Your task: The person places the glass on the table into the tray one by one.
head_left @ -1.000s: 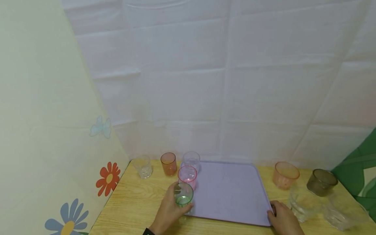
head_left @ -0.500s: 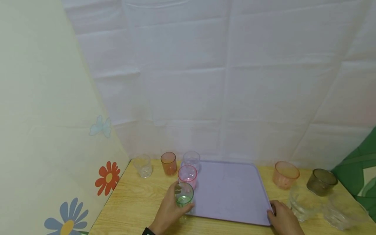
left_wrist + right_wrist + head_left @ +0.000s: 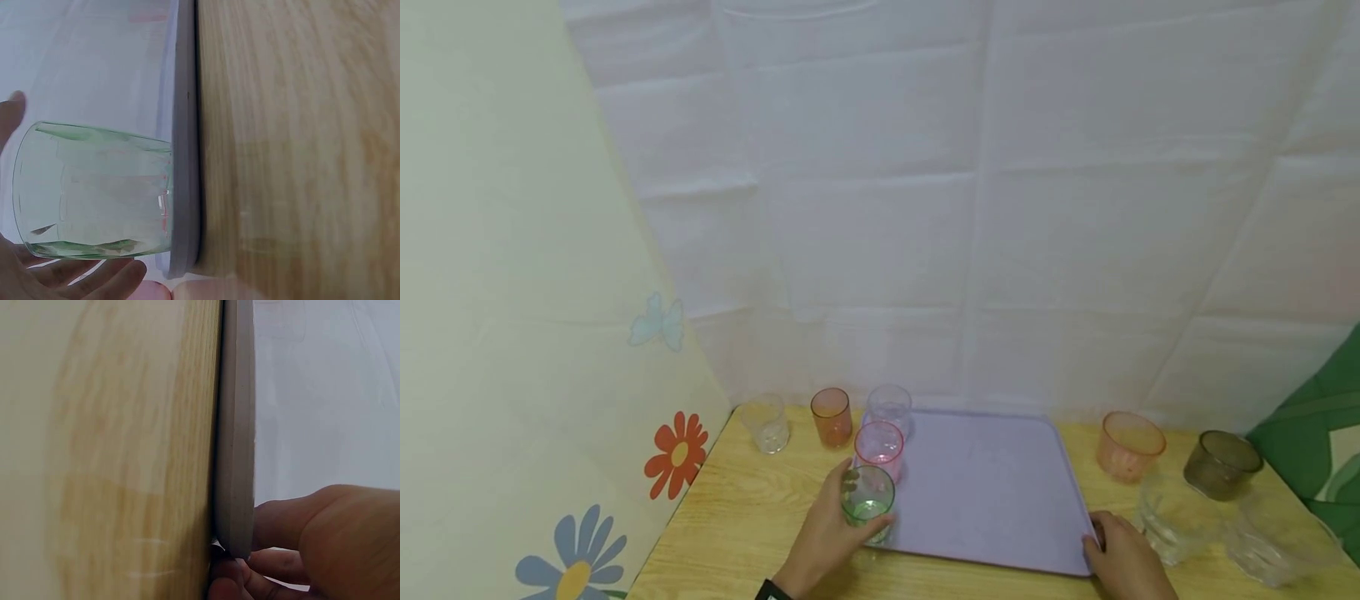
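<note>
A green-tinted drinking glass [image 3: 869, 498] stands upright at the near left corner of the lilac tray [image 3: 988, 492]. My left hand [image 3: 826, 529] is loosely around this glass. In the left wrist view the thumb [image 3: 11, 115] is spread away from the glass, and the fingers [image 3: 106, 278] extend along its other side. My right hand [image 3: 1126, 557] grips the tray's near right corner, with fingertips [image 3: 228, 575] at its underside. Behind the green glass stands a pink glass [image 3: 880, 446], and behind that a clear glass with a pale lilac tint [image 3: 891, 404].
Left of the tray stand an orange-red glass [image 3: 831, 417] and a clear glass [image 3: 767, 429]. On the right are an orange bowl [image 3: 1129, 450], a smoky grey bowl [image 3: 1223, 468] and two clear bowls [image 3: 1262, 550]. A white cloth [image 3: 880, 208] hangs behind the table.
My left thumb and fingers have loosened around the green glass, and the hand has drawn slightly left. The right hand stays at the tray's corner.
</note>
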`<state>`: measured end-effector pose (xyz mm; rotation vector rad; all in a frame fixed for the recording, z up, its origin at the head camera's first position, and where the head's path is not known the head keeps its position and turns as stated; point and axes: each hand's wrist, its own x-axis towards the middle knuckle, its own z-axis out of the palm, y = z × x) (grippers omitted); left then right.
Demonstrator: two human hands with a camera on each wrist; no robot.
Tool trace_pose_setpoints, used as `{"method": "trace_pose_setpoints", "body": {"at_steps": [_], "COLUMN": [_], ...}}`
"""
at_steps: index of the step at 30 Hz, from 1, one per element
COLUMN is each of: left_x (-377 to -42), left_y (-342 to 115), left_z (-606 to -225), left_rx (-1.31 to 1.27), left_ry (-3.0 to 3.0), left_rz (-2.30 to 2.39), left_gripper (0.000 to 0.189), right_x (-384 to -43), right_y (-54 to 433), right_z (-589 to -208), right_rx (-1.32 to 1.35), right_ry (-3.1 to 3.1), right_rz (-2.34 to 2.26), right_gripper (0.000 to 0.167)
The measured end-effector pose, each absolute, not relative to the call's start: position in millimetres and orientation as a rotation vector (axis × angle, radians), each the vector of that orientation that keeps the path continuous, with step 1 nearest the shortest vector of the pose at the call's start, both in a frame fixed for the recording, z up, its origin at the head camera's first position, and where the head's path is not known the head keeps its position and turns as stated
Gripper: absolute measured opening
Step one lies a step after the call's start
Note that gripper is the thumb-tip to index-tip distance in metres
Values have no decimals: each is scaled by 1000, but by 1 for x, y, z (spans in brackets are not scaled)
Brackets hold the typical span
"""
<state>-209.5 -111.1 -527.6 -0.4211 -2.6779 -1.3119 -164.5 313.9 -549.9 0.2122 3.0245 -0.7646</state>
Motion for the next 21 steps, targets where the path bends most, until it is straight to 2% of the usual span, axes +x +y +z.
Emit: {"method": "trace_pose_setpoints", "body": {"at_steps": [14,21], "left_x": [-222,-236], "left_y": [-125,-138], "left_z": [-524,-510], "left_rx": [-414,-270], "left_ry": [-2516,-2443], "left_rz": [-1359,-1334], "left_gripper": [56,47], "right_x": [-165,-165], "right_y": [314,314], "right_z": [-549,-549], "right_rx": [213,222], "right_ry": [3005,2995], "right_rz": [-764,-759], "right_gripper": [40,40]}}
